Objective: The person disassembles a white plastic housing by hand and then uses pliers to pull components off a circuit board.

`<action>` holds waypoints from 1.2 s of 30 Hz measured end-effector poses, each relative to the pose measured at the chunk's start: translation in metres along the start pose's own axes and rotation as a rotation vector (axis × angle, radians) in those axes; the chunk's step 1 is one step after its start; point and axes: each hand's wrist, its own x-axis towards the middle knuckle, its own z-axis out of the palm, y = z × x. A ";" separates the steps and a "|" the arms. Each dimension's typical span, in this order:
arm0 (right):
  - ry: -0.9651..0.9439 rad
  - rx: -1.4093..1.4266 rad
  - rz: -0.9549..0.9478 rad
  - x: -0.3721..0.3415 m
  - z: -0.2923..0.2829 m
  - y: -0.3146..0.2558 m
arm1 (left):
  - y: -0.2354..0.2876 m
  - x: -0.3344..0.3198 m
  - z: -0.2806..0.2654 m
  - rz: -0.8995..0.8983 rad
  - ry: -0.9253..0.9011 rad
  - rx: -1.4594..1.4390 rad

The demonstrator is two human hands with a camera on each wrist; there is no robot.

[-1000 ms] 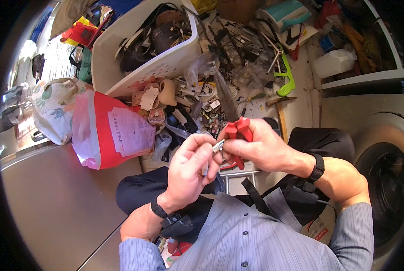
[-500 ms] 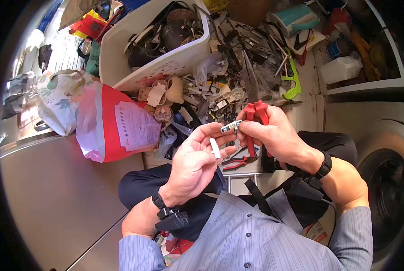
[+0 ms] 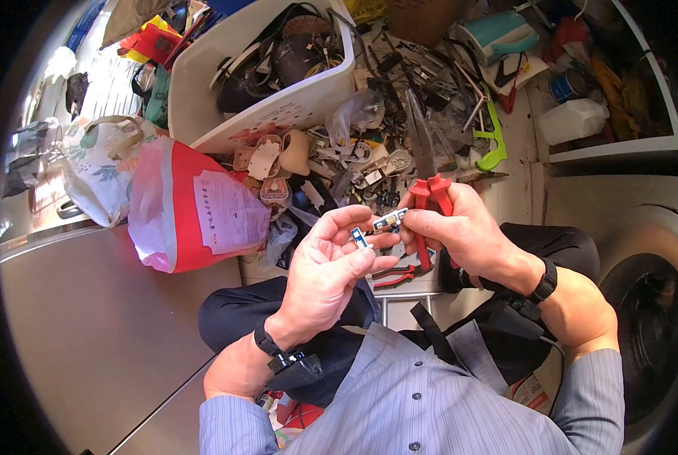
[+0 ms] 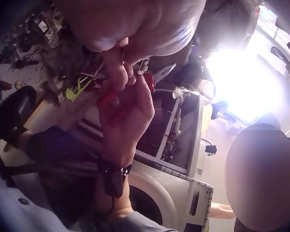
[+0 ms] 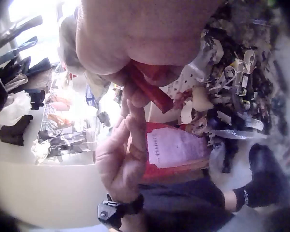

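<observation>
In the head view my left hand [image 3: 320,265] holds a small flat white-and-blue piece [image 3: 360,239] between thumb and fingers, its other fingers spread. My right hand [image 3: 464,227] pinches a small silvery part [image 3: 390,221] between thumb and forefinger, close to the left fingertips. The same hand also grips red-handled long-nose pliers [image 3: 440,189], whose long dark jaws point away from me. In the right wrist view a red handle [image 5: 157,94] shows below the right hand, near the left hand [image 5: 121,157]. From the left wrist, the small part [image 4: 144,65] appears at the right fingertips.
Another red-and-black handled tool [image 3: 400,277] lies on the floor below the hands. Ahead is a heap of scrap parts [image 3: 377,163], beside a white bin [image 3: 263,114]. A red-and-pink bag [image 3: 195,208] stands left; a washing machine [image 3: 631,212] stands right.
The hands, earlier together at the silvery part, have parted slightly, the right moving right with the pliers. The piece in the left hand has turned from its white side to a blue-marked side.
</observation>
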 end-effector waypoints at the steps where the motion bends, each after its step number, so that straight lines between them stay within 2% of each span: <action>1: 0.004 -0.007 0.008 0.000 0.000 0.001 | -0.002 0.000 -0.002 0.004 -0.004 -0.006; 11: 0.021 -0.077 0.030 0.003 -0.001 0.007 | -0.008 -0.001 -0.002 0.081 0.000 0.153; 13: -0.010 -0.160 0.063 0.002 -0.001 0.003 | -0.006 -0.003 0.000 0.074 0.005 0.188; 17: -0.054 -0.041 0.056 0.002 0.001 0.012 | -0.006 -0.003 -0.001 0.070 0.026 0.275; 22: -0.061 -0.232 0.038 0.001 0.001 0.007 | -0.004 -0.002 -0.001 0.029 0.044 0.281; 26: -0.034 -0.258 0.025 -0.001 0.002 0.005 | -0.004 -0.003 0.000 0.013 0.039 0.289; 28: -0.035 -0.479 -0.095 0.001 -0.004 0.009 | -0.006 -0.002 -0.002 0.007 0.020 0.342; 29: -0.034 -0.481 -0.095 0.002 -0.005 0.008 | -0.009 -0.001 -0.003 0.008 0.018 0.341; 32: -0.141 -0.741 -0.229 0.003 -0.008 0.009 | -0.018 0.003 -0.008 0.015 0.009 0.371; 36: -0.222 -0.844 -0.187 0.002 -0.006 0.021 | -0.035 0.002 -0.017 -0.111 -0.101 0.306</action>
